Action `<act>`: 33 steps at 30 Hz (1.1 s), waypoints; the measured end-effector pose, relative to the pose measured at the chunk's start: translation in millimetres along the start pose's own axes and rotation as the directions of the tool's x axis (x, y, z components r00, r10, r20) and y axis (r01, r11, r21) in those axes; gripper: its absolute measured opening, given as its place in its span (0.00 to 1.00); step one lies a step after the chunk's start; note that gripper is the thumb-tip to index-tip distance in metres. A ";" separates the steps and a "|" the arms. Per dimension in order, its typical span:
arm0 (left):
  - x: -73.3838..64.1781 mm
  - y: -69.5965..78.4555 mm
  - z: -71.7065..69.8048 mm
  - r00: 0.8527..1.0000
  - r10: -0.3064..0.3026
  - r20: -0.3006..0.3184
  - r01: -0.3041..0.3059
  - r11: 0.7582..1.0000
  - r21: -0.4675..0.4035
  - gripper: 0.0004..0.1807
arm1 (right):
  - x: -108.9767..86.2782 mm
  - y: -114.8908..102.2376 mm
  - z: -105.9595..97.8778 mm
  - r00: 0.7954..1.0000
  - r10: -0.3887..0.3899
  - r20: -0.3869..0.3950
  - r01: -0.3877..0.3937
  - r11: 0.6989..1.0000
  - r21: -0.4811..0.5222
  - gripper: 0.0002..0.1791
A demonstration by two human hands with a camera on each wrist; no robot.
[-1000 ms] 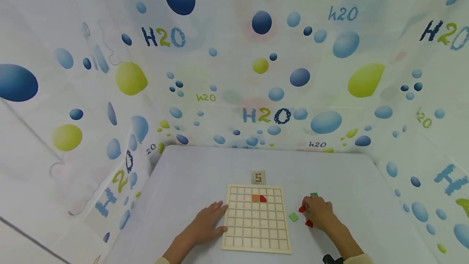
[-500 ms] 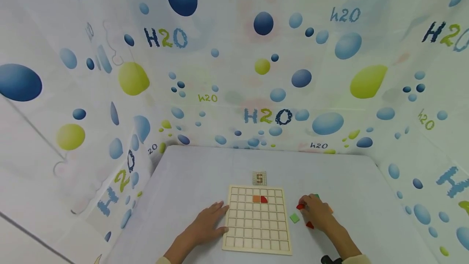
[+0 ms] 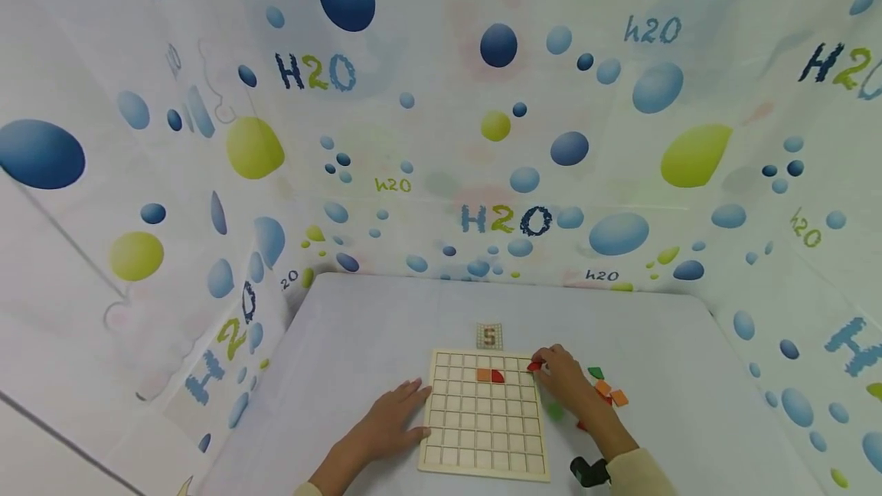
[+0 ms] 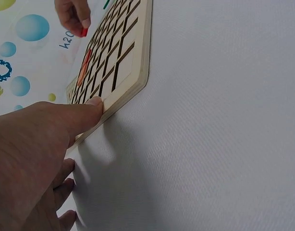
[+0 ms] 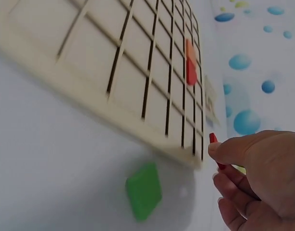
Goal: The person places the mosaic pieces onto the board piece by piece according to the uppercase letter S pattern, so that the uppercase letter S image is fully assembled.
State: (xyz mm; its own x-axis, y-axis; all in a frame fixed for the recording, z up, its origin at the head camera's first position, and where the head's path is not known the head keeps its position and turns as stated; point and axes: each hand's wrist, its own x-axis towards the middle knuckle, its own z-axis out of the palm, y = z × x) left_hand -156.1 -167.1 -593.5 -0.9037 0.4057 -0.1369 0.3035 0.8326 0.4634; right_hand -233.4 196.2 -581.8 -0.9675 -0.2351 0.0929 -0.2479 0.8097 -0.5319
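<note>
A wooden grid board (image 3: 484, 435) lies on the table, with an orange square tile (image 3: 485, 375) and a red rounded tile (image 3: 498, 376) side by side in its second row. My left hand (image 3: 388, 421) rests at the board's left edge, its fingers spread and the thumb (image 4: 90, 113) touching the rim. Over the board's upper right corner, my right hand (image 3: 563, 380) pinches a red tile (image 5: 213, 138) between thumb and fingers; part of that tile is hidden by them. A green tile (image 5: 144, 191) lies beside the board's right edge, below the right hand.
Right of the board lie several loose tiles, among them a green one (image 3: 596, 373) and an orange one (image 3: 619, 398); the forearm partly covers red ones. A small pattern card (image 3: 490, 336) stands behind the board. A black device (image 3: 588, 471) sits at the right wrist.
My right hand has moved left and away from the loose tiles to the board's upper right corner, carrying the red tile. Orange tiles are uncovered behind it. My left hand stays in place.
</note>
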 end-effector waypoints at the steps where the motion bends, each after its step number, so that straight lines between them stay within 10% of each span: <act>1: 0.1 -0.2 0.3 1.000 0.000 -0.001 0.000 1.000 -0.001 0.41 | 3.6 -4.3 2.9 1.000 -0.006 0.002 0.006 1.000 0.008 0.07; 19: -0.1 -2.9 2.0 1.000 -0.015 -0.001 0.015 1.000 -0.015 0.41 | 31.0 -72.1 61.9 0.936 -0.349 0.053 0.352 0.931 -0.092 0.06; 33: -3.8 0.5 -1.8 1.000 0.006 -0.014 -0.007 1.000 -0.025 0.40 | 25.6 -77.5 62.6 0.922 -0.378 0.083 0.387 0.908 -0.158 0.07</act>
State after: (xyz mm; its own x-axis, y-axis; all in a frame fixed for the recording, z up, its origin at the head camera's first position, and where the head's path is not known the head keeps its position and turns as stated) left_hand -153.1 -168.9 -591.2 -0.9060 0.4056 -0.1214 0.3021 0.8202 0.4858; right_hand -235.8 93.7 -590.9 -0.7940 -0.5680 0.2167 -0.6076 0.7293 -0.3145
